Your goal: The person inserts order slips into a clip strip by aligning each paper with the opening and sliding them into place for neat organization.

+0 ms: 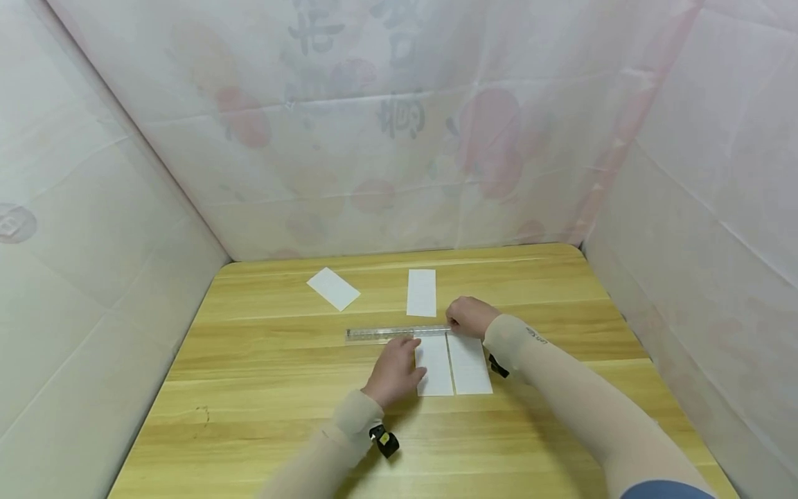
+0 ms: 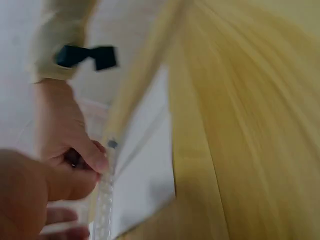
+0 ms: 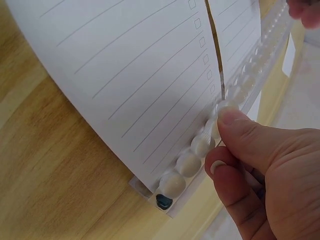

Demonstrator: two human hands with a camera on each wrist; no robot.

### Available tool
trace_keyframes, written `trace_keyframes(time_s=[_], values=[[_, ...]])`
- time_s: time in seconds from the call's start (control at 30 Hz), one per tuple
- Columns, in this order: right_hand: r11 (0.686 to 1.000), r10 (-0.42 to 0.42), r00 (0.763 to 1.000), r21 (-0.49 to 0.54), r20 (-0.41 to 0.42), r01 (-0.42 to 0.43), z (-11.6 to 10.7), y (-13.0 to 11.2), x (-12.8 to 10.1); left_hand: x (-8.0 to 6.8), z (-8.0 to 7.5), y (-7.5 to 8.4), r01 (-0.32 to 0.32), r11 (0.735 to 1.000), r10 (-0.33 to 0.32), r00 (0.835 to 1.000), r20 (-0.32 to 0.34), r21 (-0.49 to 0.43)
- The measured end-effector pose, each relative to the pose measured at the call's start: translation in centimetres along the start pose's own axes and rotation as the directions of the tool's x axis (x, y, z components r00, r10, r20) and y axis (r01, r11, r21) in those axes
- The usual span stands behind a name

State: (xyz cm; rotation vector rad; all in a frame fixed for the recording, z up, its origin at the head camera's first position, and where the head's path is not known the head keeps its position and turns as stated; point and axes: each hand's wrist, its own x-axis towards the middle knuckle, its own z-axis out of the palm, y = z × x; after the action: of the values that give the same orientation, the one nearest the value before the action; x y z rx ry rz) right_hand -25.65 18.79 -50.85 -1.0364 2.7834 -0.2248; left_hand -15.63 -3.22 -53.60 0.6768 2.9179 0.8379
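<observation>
Two white lined paper slips with small checkboxes, a left slip [image 1: 434, 371] and a right slip [image 1: 472, 371], lie side by side on the wooden table with a narrow gap between them. Across their far edges runs a clear plastic strip [image 1: 380, 335] with a row of round bumps [image 3: 189, 164] and a dark spot at one end. My right hand [image 1: 472, 317] pinches the strip near its right end between thumb and curled fingers. Beside the left slip is my left hand [image 1: 394, 371], fingers apart and loosely bent, fingertips close to the strip and the slip's left edge.
Farther back on the table [image 1: 262, 388] lie two more white slips: a tilted slip [image 1: 333, 288] to the left and an upright slip [image 1: 421, 292] nearer the middle. Pale fabric walls [image 1: 386, 173] enclose the table at the back and both sides.
</observation>
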Motion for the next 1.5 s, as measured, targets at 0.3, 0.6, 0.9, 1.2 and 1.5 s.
trace_keyframes(time_s=[0.3,0.6,0.9,1.2,1.5], values=[[1.000,0.004,1.000,0.004,0.014,-0.004,0.2,0.3,0.1,-0.5,0.7,-0.6,-0.234,0.915,0.144,0.951,0.274,0.329],[1.000,0.002,1.000,0.000,0.007,-0.002,0.2,0.3,0.2,-0.5,1.4,-1.0,-0.242,0.894,0.131,0.946,0.296,0.378],[1.000,-0.001,1.000,0.000,-0.002,0.001,0.2,0.2,0.2,-0.7,1.3,-0.9,-0.212,0.912,0.105,0.948,0.300,0.351],[1.000,0.006,1.000,0.017,0.001,-0.006,0.1,0.1,0.1,-0.6,1.3,-1.0,-0.204,0.920,0.107,0.952,0.287,0.335],[0.999,0.027,1.000,0.024,0.004,-0.027,0.6,0.4,0.2,-0.6,1.5,-1.2,-0.212,0.912,0.112,0.952,0.285,0.351]])
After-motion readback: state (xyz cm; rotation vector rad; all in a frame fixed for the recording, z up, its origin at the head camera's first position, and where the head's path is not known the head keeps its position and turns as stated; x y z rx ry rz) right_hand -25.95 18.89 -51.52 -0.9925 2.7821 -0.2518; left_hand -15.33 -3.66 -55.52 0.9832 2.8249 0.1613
